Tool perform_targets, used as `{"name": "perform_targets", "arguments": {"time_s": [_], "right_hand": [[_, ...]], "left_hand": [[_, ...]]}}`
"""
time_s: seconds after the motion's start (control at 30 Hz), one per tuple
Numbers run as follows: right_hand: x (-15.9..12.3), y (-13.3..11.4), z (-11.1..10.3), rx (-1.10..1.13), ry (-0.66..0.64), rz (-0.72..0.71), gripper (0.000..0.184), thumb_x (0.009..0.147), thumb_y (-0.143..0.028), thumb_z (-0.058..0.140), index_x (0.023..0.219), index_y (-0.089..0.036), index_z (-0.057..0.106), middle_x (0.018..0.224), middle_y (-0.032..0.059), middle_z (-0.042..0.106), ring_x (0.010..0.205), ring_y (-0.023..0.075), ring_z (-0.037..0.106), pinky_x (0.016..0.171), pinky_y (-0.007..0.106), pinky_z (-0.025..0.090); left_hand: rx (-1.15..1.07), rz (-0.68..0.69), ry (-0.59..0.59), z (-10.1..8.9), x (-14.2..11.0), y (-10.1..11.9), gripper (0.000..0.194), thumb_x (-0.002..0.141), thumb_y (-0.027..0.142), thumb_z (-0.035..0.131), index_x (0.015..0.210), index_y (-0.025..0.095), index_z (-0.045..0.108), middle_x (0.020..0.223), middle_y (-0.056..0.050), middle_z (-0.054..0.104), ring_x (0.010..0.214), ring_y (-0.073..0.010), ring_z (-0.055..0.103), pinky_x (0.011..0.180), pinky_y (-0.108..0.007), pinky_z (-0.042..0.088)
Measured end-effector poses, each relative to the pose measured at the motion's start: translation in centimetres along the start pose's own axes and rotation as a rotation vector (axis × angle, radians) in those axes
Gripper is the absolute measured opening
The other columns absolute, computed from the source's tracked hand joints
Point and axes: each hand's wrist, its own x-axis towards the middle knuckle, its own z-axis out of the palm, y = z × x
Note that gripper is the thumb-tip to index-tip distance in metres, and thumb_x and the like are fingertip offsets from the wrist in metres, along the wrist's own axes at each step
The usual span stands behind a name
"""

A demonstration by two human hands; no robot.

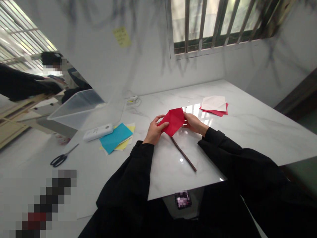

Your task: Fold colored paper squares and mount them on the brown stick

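Note:
Between my two hands, above the marble-patterned table (250, 132), is a red sheet of paper (175, 121) with creases showing on it. My left hand (156, 129) grips its left edge, thumb on top and fingers behind. At the right edge my right hand (194, 123) holds the same paper, its fingertips partly hidden behind the sheet. A thin dark brown stick (184, 154) lies on the table below the paper, pointing toward the lower right. Its upper end is hidden under the red sheet.
Right of my hands lie pinkish-white paper (213, 103) and red sheets (221, 114). To the left are blue paper (116, 137) over yellow sheets, a white device (98, 132), scissors (59, 160) and a clear plastic bin (76, 110). Another person (53, 62) is at far left.

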Motion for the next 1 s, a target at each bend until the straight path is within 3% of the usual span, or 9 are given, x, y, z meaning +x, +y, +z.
{"name": "perform_targets", "arguments": {"time_s": [0.17,0.37,0.47,0.6,0.8,1.0], "right_hand": [[-0.7,0.5,0.5,-0.167,-0.172,-0.031,0.042,0.091,-0.059,0.073,0.097,-0.017,0.075,0.088,0.0063,0.073,0.07,0.0126,0.062,0.059,0.022,0.049],[-1.1,0.4,0.5,-0.43,-0.207,-0.173,0.046,0.084,-0.061,0.078,0.091,-0.015,0.076,0.067,0.0002,0.064,0.056,0.0102,0.05,0.052,0.024,0.035],[-0.8,0.5,0.4,-0.441,-0.204,-0.205,0.047,0.082,-0.06,0.079,0.088,-0.014,0.074,0.067,0.0002,0.065,0.056,0.01,0.049,0.053,0.024,0.033],[-0.6,0.8,0.4,-0.406,-0.185,-0.213,0.045,0.081,-0.058,0.08,0.087,-0.014,0.074,0.073,0.0031,0.071,0.06,0.0123,0.057,0.057,0.025,0.039],[-0.7,1.1,0.6,-0.314,-0.25,-0.211,0.045,0.081,-0.052,0.083,0.107,-0.016,0.08,0.09,0.0056,0.079,0.074,0.0167,0.069,0.068,0.027,0.051],[-0.3,1.2,0.5,-0.259,-0.172,-0.215,0.041,0.078,-0.049,0.086,0.101,-0.015,0.081,0.091,0.0069,0.08,0.078,0.0188,0.072,0.07,0.029,0.055]], "left_hand": [[0.081,0.017,0.01,0.0,-0.2,0.1,0.097,0.062,0.034,0.096,0.146,0.018,0.049,0.087,-0.004,0.078,0.073,-0.0195,0.073,0.072,-0.031,0.06],[0.07,0.044,0.02,-0.1,-0.2,-0.2,0.107,0.064,0.034,0.096,0.155,0.019,0.042,0.087,-0.004,0.077,0.073,-0.0197,0.073,0.073,-0.032,0.06],[0.055,0.038,-0.001,0.1,-0.2,-0.3,0.101,0.064,0.034,0.097,0.151,0.018,0.047,0.091,-0.005,0.077,0.076,-0.0197,0.073,0.077,-0.033,0.061],[0.035,0.037,-0.013,0.3,-0.1,-0.5,0.082,0.064,0.036,0.097,0.135,0.016,0.06,0.1,-0.007,0.078,0.085,-0.0209,0.074,0.082,-0.034,0.061],[0.016,0.05,-0.008,0.6,-0.2,-0.7,0.069,0.065,0.037,0.096,0.123,0.016,0.066,0.106,-0.008,0.078,0.095,-0.0212,0.074,0.092,-0.037,0.059],[-0.037,0.024,0.005,0.8,-0.2,-0.4,0.063,0.064,0.043,0.097,0.114,0.015,0.071,0.105,-0.009,0.079,0.091,-0.0203,0.074,0.087,-0.033,0.06]]}}
